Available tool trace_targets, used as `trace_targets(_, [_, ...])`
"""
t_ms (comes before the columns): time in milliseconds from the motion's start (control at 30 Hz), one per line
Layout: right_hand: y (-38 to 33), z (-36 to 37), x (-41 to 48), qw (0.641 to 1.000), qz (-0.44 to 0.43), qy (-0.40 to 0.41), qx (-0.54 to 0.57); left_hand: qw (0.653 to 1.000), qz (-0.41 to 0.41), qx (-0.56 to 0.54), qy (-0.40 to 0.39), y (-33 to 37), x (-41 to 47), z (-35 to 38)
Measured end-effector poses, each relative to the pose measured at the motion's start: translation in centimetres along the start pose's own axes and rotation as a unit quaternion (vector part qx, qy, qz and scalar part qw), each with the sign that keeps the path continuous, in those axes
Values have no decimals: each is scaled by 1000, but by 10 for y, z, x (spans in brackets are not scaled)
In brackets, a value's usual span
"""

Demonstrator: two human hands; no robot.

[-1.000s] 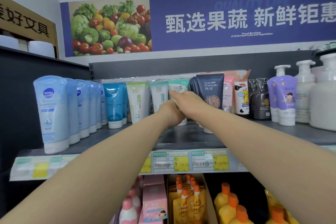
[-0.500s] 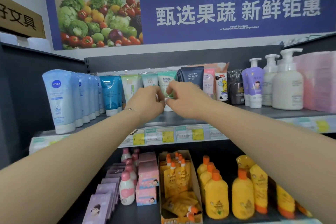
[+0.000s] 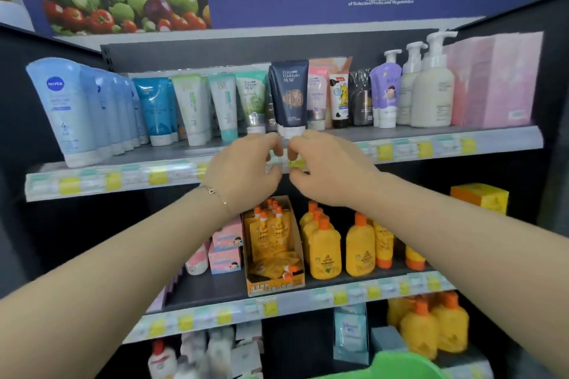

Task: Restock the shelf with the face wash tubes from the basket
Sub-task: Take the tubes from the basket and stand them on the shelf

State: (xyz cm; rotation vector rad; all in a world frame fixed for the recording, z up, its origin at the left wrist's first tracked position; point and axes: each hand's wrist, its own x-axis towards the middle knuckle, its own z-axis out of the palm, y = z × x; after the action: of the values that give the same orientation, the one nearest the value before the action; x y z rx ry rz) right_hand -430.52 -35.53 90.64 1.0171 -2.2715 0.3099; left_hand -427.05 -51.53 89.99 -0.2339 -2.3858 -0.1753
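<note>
A navy face wash tube (image 3: 289,92) with a white cap stands upright at the front of the top shelf (image 3: 129,160), among other tubes such as a green one (image 3: 252,98). My left hand (image 3: 243,172) and my right hand (image 3: 332,169) meet just below it, and the fingertips of both pinch its cap from either side. A green basket (image 3: 400,364) shows only its rim at the bottom edge; its contents are hidden.
Pale blue Nivea tubes (image 3: 61,108) fill the shelf's left end. Pump bottles (image 3: 431,86) and pink boxes (image 3: 492,80) stand at the right. Yellow bottles (image 3: 326,249) and an open carton of pouches (image 3: 271,243) sit on the shelf below.
My hands have drawn back from deep in the shelf and shifted right, from the green tube to the navy tube's cap. The view has pulled back and tilted down, showing the lower shelves and the basket.
</note>
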Motion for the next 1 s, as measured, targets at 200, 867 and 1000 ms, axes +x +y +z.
trace_targets(200, [7, 18, -59, 999, -13, -23, 24, 998, -43, -25, -49, 19, -56, 23])
trace_targets(867, [-7, 151, -246, 950, 21, -281, 137, 933, -179, -36, -310, 77, -256, 162])
trace_targets(1000, [-10, 175, -264, 935, 35, -328, 132, 913, -172, -33, -368, 78, -277, 188])
